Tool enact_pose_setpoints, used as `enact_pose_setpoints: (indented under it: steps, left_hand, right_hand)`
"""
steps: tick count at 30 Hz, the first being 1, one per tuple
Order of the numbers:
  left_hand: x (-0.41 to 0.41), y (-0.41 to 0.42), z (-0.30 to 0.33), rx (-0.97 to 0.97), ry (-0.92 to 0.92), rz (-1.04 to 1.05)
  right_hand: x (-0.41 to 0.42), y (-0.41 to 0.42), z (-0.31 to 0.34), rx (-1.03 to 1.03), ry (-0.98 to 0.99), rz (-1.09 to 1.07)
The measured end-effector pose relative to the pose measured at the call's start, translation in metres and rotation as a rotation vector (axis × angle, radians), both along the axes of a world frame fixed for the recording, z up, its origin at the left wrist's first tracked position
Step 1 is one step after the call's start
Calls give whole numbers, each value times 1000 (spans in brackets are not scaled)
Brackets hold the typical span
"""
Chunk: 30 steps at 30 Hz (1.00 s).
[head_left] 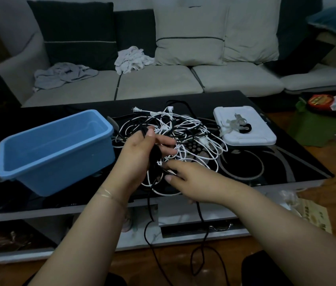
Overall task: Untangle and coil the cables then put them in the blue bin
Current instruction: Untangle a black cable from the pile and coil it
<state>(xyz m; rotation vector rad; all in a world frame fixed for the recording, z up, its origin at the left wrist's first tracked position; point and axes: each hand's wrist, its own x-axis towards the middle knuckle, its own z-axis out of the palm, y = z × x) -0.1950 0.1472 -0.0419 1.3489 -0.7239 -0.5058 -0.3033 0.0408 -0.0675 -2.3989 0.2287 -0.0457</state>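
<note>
Mid-untangling: left hand [140, 155] gripped black cable [154, 155]; right hand [192, 180] seemingly pinched it; needed freeing from white cables [192, 129].

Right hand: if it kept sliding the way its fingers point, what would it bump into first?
The right hand points left toward the left hand, so it would probably meet the black cable gripped there first, then that hand. Depth is hard to judge.
</note>
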Motion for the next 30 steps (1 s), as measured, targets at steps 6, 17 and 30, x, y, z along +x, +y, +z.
enact_pose_setpoints:
  steps: [6,17,30]
  left_hand:
    - [-11,-5,-9,276,-459,64]
    - [-8,5,-13,591,-707,-98]
    - [-22,-10,-13,36,73,-412]
  right_hand:
    - [-7,-3,8,70,157,133]
    - [-20,-37,28,8,-70,-57]
    - [-5,-38,18,284,-509,-306]
